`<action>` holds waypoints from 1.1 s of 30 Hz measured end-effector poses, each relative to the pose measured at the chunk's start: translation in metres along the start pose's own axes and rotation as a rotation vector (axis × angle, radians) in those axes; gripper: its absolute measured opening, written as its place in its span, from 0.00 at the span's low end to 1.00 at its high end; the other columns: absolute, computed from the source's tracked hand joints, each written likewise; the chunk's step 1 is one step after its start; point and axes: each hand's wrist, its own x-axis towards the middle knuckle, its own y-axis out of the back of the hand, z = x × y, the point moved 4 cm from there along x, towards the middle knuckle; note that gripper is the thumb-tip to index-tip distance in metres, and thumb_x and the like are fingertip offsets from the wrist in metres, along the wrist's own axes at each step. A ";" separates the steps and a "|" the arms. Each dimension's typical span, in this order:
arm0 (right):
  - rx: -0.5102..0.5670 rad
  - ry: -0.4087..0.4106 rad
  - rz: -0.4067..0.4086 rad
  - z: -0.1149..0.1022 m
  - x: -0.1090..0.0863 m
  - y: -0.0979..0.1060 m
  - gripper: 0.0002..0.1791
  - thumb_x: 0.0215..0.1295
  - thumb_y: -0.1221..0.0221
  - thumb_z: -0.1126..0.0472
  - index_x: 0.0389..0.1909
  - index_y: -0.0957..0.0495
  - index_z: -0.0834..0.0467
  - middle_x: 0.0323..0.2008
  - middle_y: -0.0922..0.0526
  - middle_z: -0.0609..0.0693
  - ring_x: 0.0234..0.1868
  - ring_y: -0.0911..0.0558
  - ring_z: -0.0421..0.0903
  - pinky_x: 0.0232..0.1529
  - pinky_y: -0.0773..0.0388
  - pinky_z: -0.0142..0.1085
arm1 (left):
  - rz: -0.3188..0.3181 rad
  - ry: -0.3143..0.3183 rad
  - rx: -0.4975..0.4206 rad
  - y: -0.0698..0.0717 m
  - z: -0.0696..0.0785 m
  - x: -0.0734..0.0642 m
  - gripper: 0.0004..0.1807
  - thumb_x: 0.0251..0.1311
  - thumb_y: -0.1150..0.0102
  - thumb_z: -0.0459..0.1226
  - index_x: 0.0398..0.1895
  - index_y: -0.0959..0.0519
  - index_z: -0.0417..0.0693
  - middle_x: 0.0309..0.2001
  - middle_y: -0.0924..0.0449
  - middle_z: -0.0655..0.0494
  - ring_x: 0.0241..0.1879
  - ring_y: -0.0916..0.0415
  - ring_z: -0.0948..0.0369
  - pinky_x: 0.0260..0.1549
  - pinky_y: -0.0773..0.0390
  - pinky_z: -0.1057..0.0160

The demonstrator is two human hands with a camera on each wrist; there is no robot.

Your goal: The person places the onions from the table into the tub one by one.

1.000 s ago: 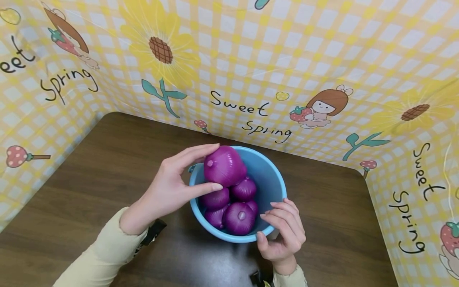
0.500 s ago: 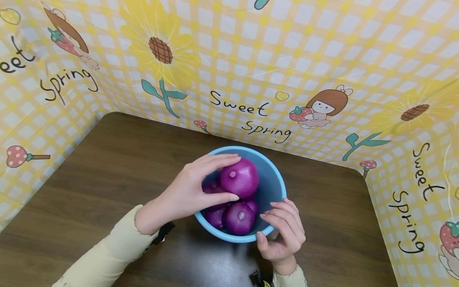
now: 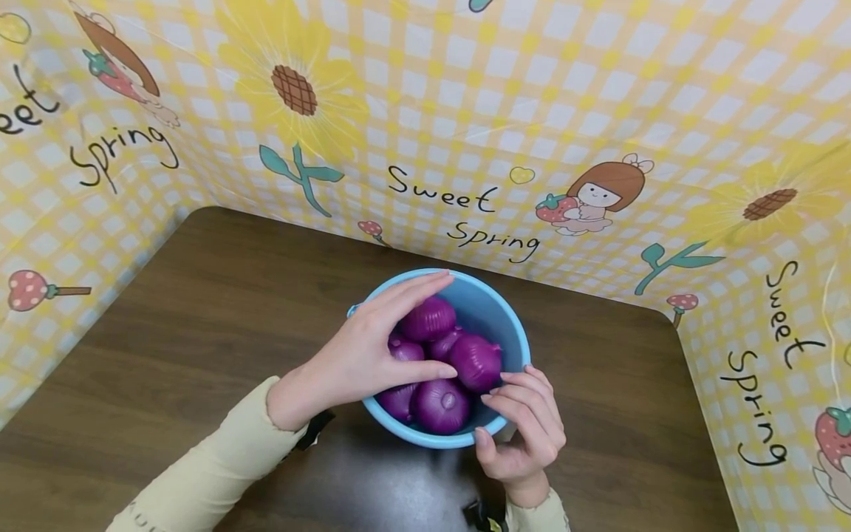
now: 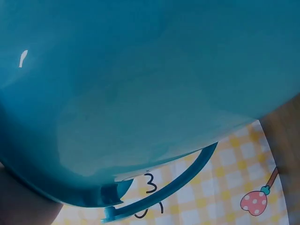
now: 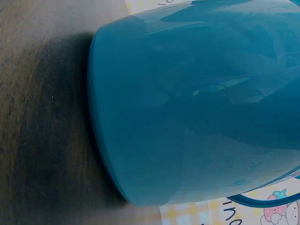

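A light blue bucket (image 3: 519, 325) stands on the table with several purple onions in it. My left hand (image 3: 372, 347) is over its left side, fingers and thumb spread apart above the onions. One onion (image 3: 475, 363) lies at the right of the pile, just past the thumb tip; another onion (image 3: 429, 319) shows between thumb and fingers. With the fingers over its near right rim and the thumb at the edge, my right hand (image 3: 528, 425) holds the bucket. Both wrist views are mostly filled by the bucket's outer wall (image 4: 154, 93), with its handle (image 4: 178, 185) hanging below it.
The bucket rests on a dark brown wood-grain table (image 3: 233, 310). Yellow checked cloth (image 3: 425, 111) with flower and strawberry prints walls off the back and both sides. The back cloth stands close behind the bucket.
My left hand carried a large onion rightward and down into the bucket and let go of it. The onion now lies on the right of the pile. The right hand stayed on the rim.
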 end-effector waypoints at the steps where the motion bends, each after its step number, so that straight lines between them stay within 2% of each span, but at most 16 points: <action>1: 0.001 -0.001 -0.001 0.000 0.000 0.000 0.26 0.63 0.34 0.48 0.16 0.19 0.67 0.18 0.20 0.57 0.25 0.20 0.59 0.52 0.22 0.49 | 0.017 0.000 -0.002 0.000 -0.001 0.000 0.49 0.50 0.20 0.50 0.76 0.33 0.56 0.74 0.35 0.61 0.71 0.39 0.59 0.63 0.29 0.50; 7: -0.002 -0.012 -0.002 0.000 -0.001 0.000 0.26 0.63 0.34 0.48 0.17 0.19 0.67 0.18 0.20 0.57 0.25 0.20 0.60 0.52 0.22 0.49 | 0.131 -0.047 -0.049 -0.002 -0.004 -0.003 0.42 0.48 0.18 0.46 0.69 0.24 0.52 0.70 0.29 0.59 0.69 0.35 0.57 0.62 0.27 0.53; 10: -0.011 -0.018 -0.002 -0.002 -0.002 0.002 0.26 0.62 0.33 0.48 0.17 0.19 0.67 0.18 0.20 0.57 0.25 0.20 0.59 0.52 0.22 0.49 | 0.196 -0.077 -0.083 -0.002 -0.004 -0.004 0.37 0.52 0.21 0.49 0.66 0.22 0.49 0.67 0.25 0.56 0.67 0.32 0.56 0.61 0.26 0.54; 14: -0.015 -0.016 -0.001 -0.001 -0.002 0.003 0.26 0.62 0.33 0.48 0.17 0.19 0.67 0.18 0.20 0.57 0.26 0.20 0.59 0.52 0.22 0.49 | 0.289 -0.111 -0.100 0.000 -0.003 -0.006 0.33 0.59 0.29 0.56 0.61 0.19 0.44 0.62 0.21 0.51 0.65 0.28 0.53 0.60 0.25 0.53; 18: -0.014 -0.015 0.000 0.000 -0.001 0.004 0.26 0.63 0.33 0.48 0.17 0.19 0.67 0.18 0.20 0.58 0.25 0.20 0.59 0.52 0.22 0.49 | 0.398 -0.140 -0.109 0.001 -0.003 -0.009 0.30 0.63 0.31 0.55 0.55 0.17 0.40 0.58 0.18 0.48 0.61 0.26 0.48 0.59 0.24 0.52; 20: -0.014 -0.015 0.003 0.000 -0.001 0.003 0.26 0.63 0.33 0.48 0.17 0.19 0.67 0.18 0.21 0.57 0.25 0.20 0.59 0.51 0.22 0.49 | 0.434 -0.149 -0.115 0.001 -0.005 -0.012 0.28 0.64 0.33 0.54 0.54 0.16 0.40 0.57 0.17 0.48 0.61 0.26 0.46 0.59 0.25 0.51; 26: -0.015 -0.006 0.015 -0.001 -0.002 0.003 0.26 0.62 0.33 0.49 0.17 0.19 0.67 0.18 0.21 0.57 0.25 0.20 0.59 0.51 0.22 0.49 | 0.456 -0.153 -0.117 0.004 -0.017 -0.025 0.29 0.70 0.39 0.55 0.56 0.18 0.37 0.60 0.20 0.43 0.62 0.27 0.42 0.62 0.28 0.53; 30: -0.013 -0.010 -0.007 -0.001 0.001 0.004 0.25 0.62 0.33 0.49 0.18 0.18 0.68 0.19 0.19 0.58 0.27 0.19 0.60 0.51 0.22 0.49 | 0.467 -0.112 -0.069 0.011 -0.029 -0.036 0.32 0.71 0.43 0.56 0.59 0.19 0.35 0.62 0.22 0.42 0.64 0.28 0.43 0.64 0.29 0.55; 33: -0.009 -0.034 -0.039 -0.001 0.006 0.005 0.24 0.62 0.33 0.49 0.21 0.16 0.68 0.24 0.16 0.61 0.33 0.17 0.62 0.55 0.24 0.50 | 0.479 -0.070 -0.021 0.020 -0.038 -0.041 0.34 0.72 0.44 0.57 0.62 0.21 0.36 0.64 0.23 0.44 0.66 0.30 0.44 0.67 0.33 0.54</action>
